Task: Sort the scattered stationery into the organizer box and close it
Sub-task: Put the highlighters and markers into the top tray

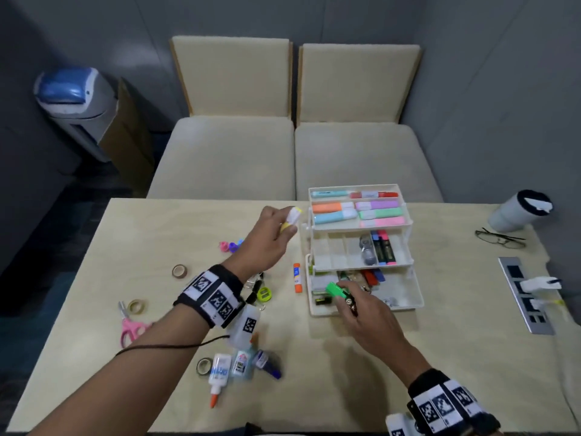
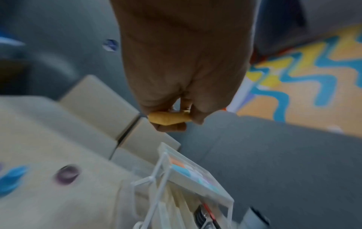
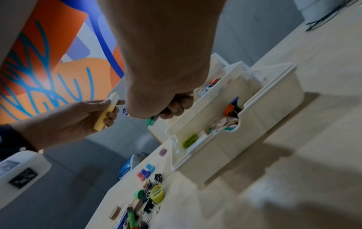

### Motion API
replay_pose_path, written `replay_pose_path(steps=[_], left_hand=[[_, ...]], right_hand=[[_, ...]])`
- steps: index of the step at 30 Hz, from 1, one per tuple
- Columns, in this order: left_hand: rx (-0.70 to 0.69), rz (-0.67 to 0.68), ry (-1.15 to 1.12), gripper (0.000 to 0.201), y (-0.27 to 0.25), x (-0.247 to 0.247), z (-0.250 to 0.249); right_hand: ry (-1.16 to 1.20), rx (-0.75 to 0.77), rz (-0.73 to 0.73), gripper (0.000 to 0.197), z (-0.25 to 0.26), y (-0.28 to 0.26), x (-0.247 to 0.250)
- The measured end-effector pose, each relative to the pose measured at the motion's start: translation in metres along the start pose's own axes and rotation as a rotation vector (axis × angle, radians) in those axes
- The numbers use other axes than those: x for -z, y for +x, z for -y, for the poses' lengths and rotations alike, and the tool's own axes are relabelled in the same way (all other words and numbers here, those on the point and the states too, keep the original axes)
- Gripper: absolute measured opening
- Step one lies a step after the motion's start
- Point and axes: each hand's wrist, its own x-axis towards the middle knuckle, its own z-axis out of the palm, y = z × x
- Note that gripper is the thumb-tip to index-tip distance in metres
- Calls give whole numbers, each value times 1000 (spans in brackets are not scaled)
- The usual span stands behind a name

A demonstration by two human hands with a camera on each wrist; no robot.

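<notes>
— What did each hand have just then?

— My left hand [image 1: 270, 237] was curled round a yellow highlighter [image 1: 291, 219], raised in the air just beside the top tray's left edge; my right hand [image 1: 366, 313] gripped a green marker [image 1: 335, 290] over the near-left corner of the bottom compartment; something dark lay under those fingers too, but I could not tell what it was.

— So which step was that?

— Mid-sort, I judged; two pens were about to be dropped in; the yellow one seemed bound for the top tray, where the other pastel highlighters lay; the next move called for turning it lengthwise to fit a slot and letting go.

— And the box itself?

— The organizer box [image 1: 412, 305] stood on the table [image 1: 440, 357], well right of the clutter; it was white plastic, fanned open in three stepped tiers; the top held pastel pens in rows; the middle held dark markers and a clear item; the bottom held a jumble.

— Much left?

— Plenty; a glue stick [image 1: 296, 277] just beside the box, pink scissors [image 1: 133, 327], tape rolls [image 1: 179, 271], glue bottles [image 1: 219, 372], a yellow-green sharpener [image 1: 264, 293] and binder clips; closing was still far off, I reckoned.
</notes>
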Motion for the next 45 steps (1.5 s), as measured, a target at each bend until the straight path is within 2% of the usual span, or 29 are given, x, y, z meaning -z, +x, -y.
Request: replay_pose_path(steps=[2,4,8,11,16,20,25,30,32,35,41,45], left_hand=[[-72,45,129,34,28,-19,-20],[-96,31,174,41,54,-39,-37],[-69,56,188,26,91,-71,-49],[-37,106,261,23,108,-89,-45],[-109,77,389,6,108,-103,-26],[-267,40,562,15,101,-106,-12],[-254,20,585,15,95,-102,-4],[-229,18,579,13,84,-100,1],[-222,16,576,15,79,-99,2],[-206,4,560,18,71,-97,2],[-176,-3,483,28,56,-92,4],[-171,1,455,31,47,-92,3]], right_hand=[[25,-45,-29,29,-14,-3,10],[38,-100,-42,33,-30,-6,20],[47,-188,-69,32,-64,-14,37],[87,-222,-141,29,-87,-21,51],[156,-271,-319,33,-129,-13,62],[205,-288,-377,37,-141,12,68],[220,-305,-351,39,-133,56,72],[163,-319,-388,20,-126,79,63],[123,-331,-400,19,-124,81,62],[66,-370,-345,29,-122,81,67],[64,-292,-39,56,-132,70,87],[8,-208,-21,59,-142,72,93]])
